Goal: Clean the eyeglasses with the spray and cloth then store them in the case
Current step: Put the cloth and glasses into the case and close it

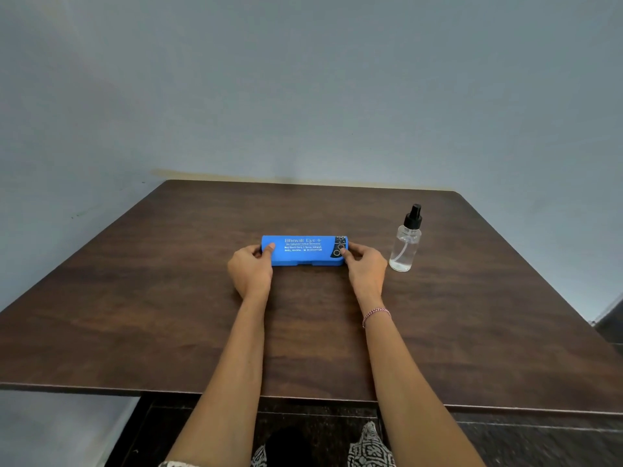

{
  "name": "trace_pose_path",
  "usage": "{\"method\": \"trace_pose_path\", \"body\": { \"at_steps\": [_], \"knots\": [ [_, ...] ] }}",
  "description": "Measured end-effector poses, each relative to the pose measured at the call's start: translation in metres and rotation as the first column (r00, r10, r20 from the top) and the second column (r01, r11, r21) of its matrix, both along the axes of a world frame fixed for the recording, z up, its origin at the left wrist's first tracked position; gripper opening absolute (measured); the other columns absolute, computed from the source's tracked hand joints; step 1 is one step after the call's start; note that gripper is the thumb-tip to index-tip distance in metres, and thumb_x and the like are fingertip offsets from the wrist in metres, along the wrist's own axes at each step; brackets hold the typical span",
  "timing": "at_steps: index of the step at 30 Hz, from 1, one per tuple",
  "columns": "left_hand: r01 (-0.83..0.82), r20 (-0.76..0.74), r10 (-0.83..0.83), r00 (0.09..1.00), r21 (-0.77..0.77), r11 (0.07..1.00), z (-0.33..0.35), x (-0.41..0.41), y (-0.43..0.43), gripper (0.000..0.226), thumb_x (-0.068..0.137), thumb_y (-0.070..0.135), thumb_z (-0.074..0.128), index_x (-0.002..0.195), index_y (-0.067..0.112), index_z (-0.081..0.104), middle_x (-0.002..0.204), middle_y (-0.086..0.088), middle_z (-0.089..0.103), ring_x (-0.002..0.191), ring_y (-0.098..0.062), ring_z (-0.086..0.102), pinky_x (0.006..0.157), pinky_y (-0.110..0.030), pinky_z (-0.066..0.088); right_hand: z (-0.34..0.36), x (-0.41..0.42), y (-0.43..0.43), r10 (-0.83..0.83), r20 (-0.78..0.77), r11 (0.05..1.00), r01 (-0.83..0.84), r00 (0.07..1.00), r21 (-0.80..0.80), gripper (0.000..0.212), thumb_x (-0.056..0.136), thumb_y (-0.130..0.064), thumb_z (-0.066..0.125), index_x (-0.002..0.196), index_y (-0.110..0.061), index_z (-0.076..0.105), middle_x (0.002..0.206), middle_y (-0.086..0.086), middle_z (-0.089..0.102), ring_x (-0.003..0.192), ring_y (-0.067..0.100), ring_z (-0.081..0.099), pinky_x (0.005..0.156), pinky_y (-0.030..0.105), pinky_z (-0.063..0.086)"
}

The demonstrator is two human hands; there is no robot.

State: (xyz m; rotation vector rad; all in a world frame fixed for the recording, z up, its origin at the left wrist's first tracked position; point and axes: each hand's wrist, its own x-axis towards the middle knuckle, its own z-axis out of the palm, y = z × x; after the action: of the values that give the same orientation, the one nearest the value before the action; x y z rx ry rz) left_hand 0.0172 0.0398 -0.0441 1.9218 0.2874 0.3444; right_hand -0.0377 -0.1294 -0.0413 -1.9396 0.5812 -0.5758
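Nearest, left hand [251, 269] and right hand [365, 269] each gripped an end of the closed blue eyeglass case [303, 250], mid-table. Best opened with thumbs lifting evenly. Beyond, spray bottle [405, 241] stood upright.

Blue eyeglass case [304, 250] gripped at both ends on dark wooden table [135, 298].

Left hand [251, 269] and right hand [365, 269] clasping closed lid, thumbs on top; clear spray bottle [406, 242] standing upright just right of right hand, apart.
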Motion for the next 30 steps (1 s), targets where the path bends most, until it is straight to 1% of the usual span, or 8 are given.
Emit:
{"method": "trace_pose_path", "body": {
  "at_steps": [6,13,19,21,23,25,27,30],
  "knots": [
    [0.004,0.009,-0.005,1.0,0.045,0.999,0.001,-0.003,0.0,0.037,0.085,0.031,0.066,0.114,0.009,0.067,0.105,-0.01,0.071,0.1,-0.025,0.063,0.083,-0.03,0.048,0.0,-0.001,0.003,0.0,-0.015,1.0,0.0,1.0,-0.025,0.035,0.092,-0.017,0.058,0.125,-0.005,0.058,0.12,0.006,0.064,0.11,0.013,0.058,0.092,0.017,0.039],
    [-0.035,0.315,-0.015,0.949,0.154,0.987,0.009,-0.016,-0.012,0.047,0.089,0.028,0.06,0.132,0.011,0.052,0.125,-0.013,0.054,0.117,-0.027,0.048,0.093,-0.041,0.045,0.005,-0.015,0.004,-0.059,0.149,0.996,0.068,0.987,-0.059,0.021,0.091,-0.022,0.059,0.108,-0.011,0.064,0.104,0.004,0.066,0.089,0.008,0.059,0.077,0.017,0.046],
    [0.181,0.392,-0.201,0.898,0.088,0.979,0.027,-0.05,-0.068,0.034,0.09,0.019,0.06,0.122,0.009,0.06,0.119,-0.009,0.058,0.109,-0.021,0.055,0.09,-0.02,0.037,0.028,-0.053,-0.015,-0.237,0.395,0.971,0.223,0.887,0.083,0.025,0.096,-0.034,0.048,0.082,-0.022,0.065,0.069,-0.001,0.063,0.062,0.01,0.057,0.061,0.023,0.048],
    [0.277,0.383,-0.278,0.881,0.057,0.959,0.031,-0.059,-0.091,0.031,0.09,0.016,0.061,0.12,0.007,0.062,0.117,-0.008,0.06,0.103,-0.016,0.058,0.088,-0.018,0.04,0.032,-0.063,-0.032,-0.33,0.479,0.941,0.326,0.813,0.094,0.022,0.096,-0.03,0.048,0.085,-0.019,0.064,0.082,0.0,0.061,0.068,0.011,0.055,0.065,0.022,0.046],
    [0.374,0.351,-0.362,0.864,0.034,0.927,0.032,-0.064,-0.114,0.031,0.088,0.013,0.062,0.118,0.006,0.063,0.114,-0.009,0.064,0.096,-0.012,0.06,0.088,-0.019,0.046,0.034,-0.066,-0.054,-0.38,0.459,0.916,0.395,0.803,0.068,0.019,0.097,-0.018,0.048,0.103,-0.011,0.065,0.102,0.002,0.054,0.079,0.008,0.054,0.073,0.008,0.041],
    [0.452,0.275,-0.443,0.853,0.036,0.891,0.033,-0.067,-0.136,0.031,0.088,0.012,0.062,0.118,0.005,0.063,0.113,-0.011,0.067,0.097,-0.014,0.063,0.086,-0.015,0.043,0.031,-0.063,-0.076,-0.348,0.352,0.934,0.354,0.869,0.05,0.029,0.096,-0.008,0.047,0.123,-0.005,0.056,0.121,0.007,0.052,0.1,0.014,0.057,0.087,0.006,0.037],
    [0.512,0.194,-0.512,0.836,0.058,0.857,0.034,-0.07,-0.155,0.034,0.088,0.012,0.061,0.122,0.004,0.061,0.116,-0.011,0.067,0.104,-0.018,0.063,0.088,-0.019,0.043,0.024,-0.058,-0.09,-0.242,0.227,0.969,0.247,0.943,0.007,0.037,0.095,-0.005,0.047,0.132,-0.003,0.049,0.132,0.011,0.051,0.118,0.02,0.053,0.1,0.02,0.037],
    [0.567,0.118,-0.572,0.811,0.08,0.82,0.034,-0.075,-0.175,0.036,0.09,0.011,0.06,0.125,0.006,0.058,0.119,-0.01,0.066,0.108,-0.019,0.061,0.088,-0.019,0.042,0.014,-0.055,-0.095,-0.12,0.125,0.993,0.121,0.985,0.002,0.039,0.094,-0.005,0.051,0.132,-0.006,0.05,0.132,0.009,0.055,0.119,0.017,0.052,0.097,0.02,0.037]
  ]
}}
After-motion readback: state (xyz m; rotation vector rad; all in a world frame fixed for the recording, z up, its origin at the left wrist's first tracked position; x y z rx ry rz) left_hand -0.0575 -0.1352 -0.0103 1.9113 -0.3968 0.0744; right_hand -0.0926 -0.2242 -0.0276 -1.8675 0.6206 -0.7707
